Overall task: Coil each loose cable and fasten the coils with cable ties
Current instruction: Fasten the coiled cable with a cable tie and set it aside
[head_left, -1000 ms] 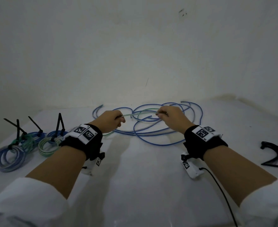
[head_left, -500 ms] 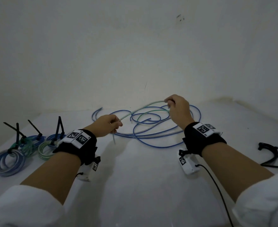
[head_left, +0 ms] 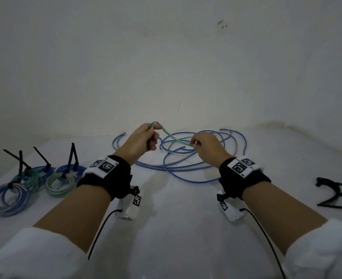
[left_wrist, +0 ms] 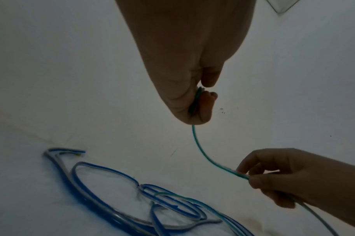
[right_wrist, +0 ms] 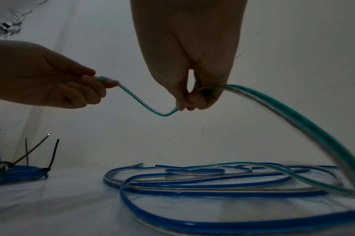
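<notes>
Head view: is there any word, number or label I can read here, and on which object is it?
No readable words or numbers.
Left wristband: black-and-white square code tags only, no letters.
Right wristband: the same kind of code tags.
Small white devices under the wrists: a small code tag each, no text.

A white table [head_left: 176, 228] carries everything. In its middle, toward the wall, lie loose blue cables [head_left: 188, 168] in wide tangled loops, with a green cable [head_left: 171, 146] partly resting among them. At the left side lie tied coils [head_left: 35, 182] (blue and green ones, touching each other), each with a black tie standing up. At the right edge lie spare black cable ties [head_left: 339, 195].
</notes>
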Demonstrator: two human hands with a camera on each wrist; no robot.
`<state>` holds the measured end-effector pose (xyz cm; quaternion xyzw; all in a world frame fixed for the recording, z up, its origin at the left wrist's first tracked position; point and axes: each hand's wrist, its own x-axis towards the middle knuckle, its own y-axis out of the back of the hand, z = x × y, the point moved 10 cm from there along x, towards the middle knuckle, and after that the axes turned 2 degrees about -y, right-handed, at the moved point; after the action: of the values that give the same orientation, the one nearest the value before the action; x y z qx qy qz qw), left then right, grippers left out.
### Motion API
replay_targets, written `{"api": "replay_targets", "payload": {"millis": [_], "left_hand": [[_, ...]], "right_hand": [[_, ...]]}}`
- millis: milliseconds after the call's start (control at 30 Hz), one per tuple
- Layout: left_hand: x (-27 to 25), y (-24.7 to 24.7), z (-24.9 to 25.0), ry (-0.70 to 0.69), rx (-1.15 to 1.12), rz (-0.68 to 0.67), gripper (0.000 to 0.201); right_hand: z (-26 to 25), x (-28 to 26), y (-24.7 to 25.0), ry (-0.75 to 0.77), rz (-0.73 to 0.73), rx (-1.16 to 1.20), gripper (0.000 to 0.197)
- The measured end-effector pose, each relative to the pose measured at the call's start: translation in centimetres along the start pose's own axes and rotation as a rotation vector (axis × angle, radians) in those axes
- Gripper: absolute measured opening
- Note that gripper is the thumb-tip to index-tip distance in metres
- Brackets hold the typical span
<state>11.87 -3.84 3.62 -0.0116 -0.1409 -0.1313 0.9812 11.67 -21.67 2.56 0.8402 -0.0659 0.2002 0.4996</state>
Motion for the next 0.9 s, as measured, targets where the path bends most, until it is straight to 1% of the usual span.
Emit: {"api": "replay_targets", "payload": {"millis": [67, 200, 267, 333, 433, 500, 600, 700, 800, 900], "left_hand": [[0.2, -0.8, 0.5, -0.090, 0.161, -0.019, 0.024], [0.3, -1.9, 1.1, -0.281, 0.532, -0.005, 0.027], [0.0, -2.6, 0.8, -0.335, 0.721, -0.045, 0.024], [-0.1, -3.0, 0.2, -0.337, 0.838, -0.078, 0.024], [-0.4, -3.3, -0.6, -0.282, 0.826, -0.133, 0.025], [-0.5, -3.5, -0.8, -0.264, 0.843, -0.148, 0.027], [-0.7, -3.4, -0.8, -0.238, 0.796, -0.142, 0.036], [-0.5, -3.1, -1.5, -0.183, 0.733, -0.173, 0.043], [-0.6, -3.1, -2.3, -0.110, 0.562, -0.236, 0.040], [-1.1, -3.3, -2.4, -0.047, 0.435, -0.278, 0.035]], "right_hand": [[-1.4, -0.3, -0.4, 0.074, -0.061, 0.006, 0.017], [-4.0, -1.1, -1.9, 0.216, -0.217, -0.017, 0.022], [-4.7, -1.2, -2.1, 0.269, -0.222, -0.070, 0.024], [-5.1, -1.2, -1.6, 0.302, -0.177, -0.140, 0.025], [-5.7, -1.2, -0.5, 0.326, -0.092, -0.168, 0.024], [-5.8, -1.3, -0.2, 0.327, -0.062, -0.097, 0.018], [-5.7, -1.3, -0.1, 0.297, -0.076, 0.035, 0.008], [-5.6, -1.4, -0.5, 0.265, -0.113, 0.115, 0.012], [-4.5, -1.2, -0.8, 0.198, -0.146, 0.249, 0.011], [-4.0, -1.0, -0.5, 0.190, -0.131, 0.329, 0.009]]}}
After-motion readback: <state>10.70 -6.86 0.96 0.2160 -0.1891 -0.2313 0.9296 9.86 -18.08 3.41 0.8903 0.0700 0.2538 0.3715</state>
